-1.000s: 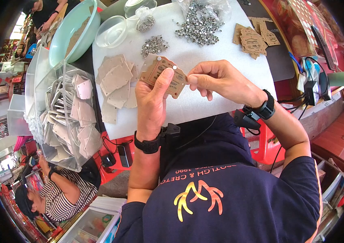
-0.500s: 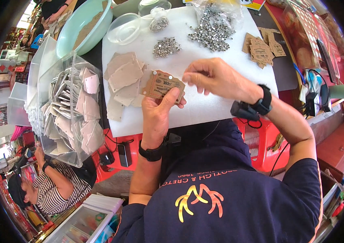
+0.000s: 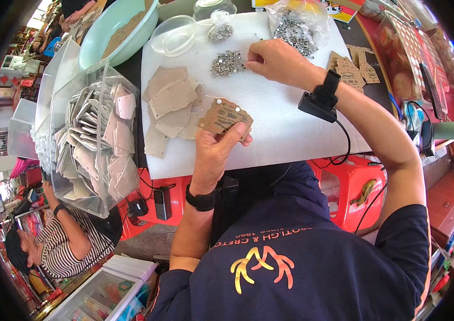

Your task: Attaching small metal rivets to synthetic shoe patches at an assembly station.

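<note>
My left hand point(image 3: 216, 150) pinches a brown printed cardboard card point(image 3: 225, 116) between thumb and fingers, just above the white work surface point(image 3: 285, 144). Small round silver studs show near the card's edge. At the right edge of a small heap of silver metal studs point(image 3: 228, 64) is my right hand point(image 3: 280, 61), its fingers drawn together; whatever its fingertips hold is hidden. Grey-beige cardboard pieces point(image 3: 171, 101) lie in a loose stack left of the held card.
A clear bin point(image 3: 106, 206) packed with cardboard pieces stands at the left, below a pale green basin point(image 3: 149, 37). Farther back are a clear round tub point(image 3: 173, 36) and a plastic bag point(image 3: 317, 21) of studs. Brown cards point(image 3: 347, 75) lie right. Another person point(image 3: 72, 241) sits lower left.
My right hand has moved away from the card, up to the small stud heap. My left hand still holds the card, which sits slightly farther right and lower in view.
</note>
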Tool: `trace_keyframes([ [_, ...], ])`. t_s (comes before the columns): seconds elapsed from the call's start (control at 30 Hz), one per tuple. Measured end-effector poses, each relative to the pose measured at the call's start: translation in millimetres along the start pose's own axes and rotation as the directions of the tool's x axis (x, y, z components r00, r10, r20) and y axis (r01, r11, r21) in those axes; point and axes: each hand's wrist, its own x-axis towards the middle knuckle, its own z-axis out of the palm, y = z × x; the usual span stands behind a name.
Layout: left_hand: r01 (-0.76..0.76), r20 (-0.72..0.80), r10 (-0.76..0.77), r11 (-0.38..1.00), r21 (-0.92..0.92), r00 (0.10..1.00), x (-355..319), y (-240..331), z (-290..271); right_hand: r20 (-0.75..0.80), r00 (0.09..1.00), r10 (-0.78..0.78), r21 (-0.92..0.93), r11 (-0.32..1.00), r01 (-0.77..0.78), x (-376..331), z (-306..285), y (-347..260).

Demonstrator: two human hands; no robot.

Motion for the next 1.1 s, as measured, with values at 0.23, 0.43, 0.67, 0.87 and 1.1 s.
trace_keyframes([
  [0.23, 0.004, 0.022, -0.004, 1.000, -0.001, 1.000, 2, 1, 1, -0.138, 0.983, -0.117, -0.111, 0.989, 0.102, 3, 12, 6],
  [0.43, 0.007, 0.030, -0.007, 1.000, 0.009, 1.000, 3, 1, 1, -0.107, 0.983, -0.150, -0.146, 0.980, 0.134, 5, 13, 9],
  [0.67, 0.006, 0.028, -0.007, 1.000, 0.019, 1.000, 3, 1, 2, -0.108, 0.971, -0.212, -0.108, 0.974, 0.200, -2, 4, 10],
  [0.87, -0.029, -0.024, 0.029, 1.000, 0.004, 0.999, 3, 3, 6, 0.332, 0.936, 0.120, 0.627, 0.713, -0.314, -25, -24, -8],
  [1.1, -0.030, -0.071, 0.029, 0.999, -0.026, 0.997, 10, 3, 8, 0.201, 0.971, -0.129, -0.107, 0.983, 0.152, -54, -27, -12],
])
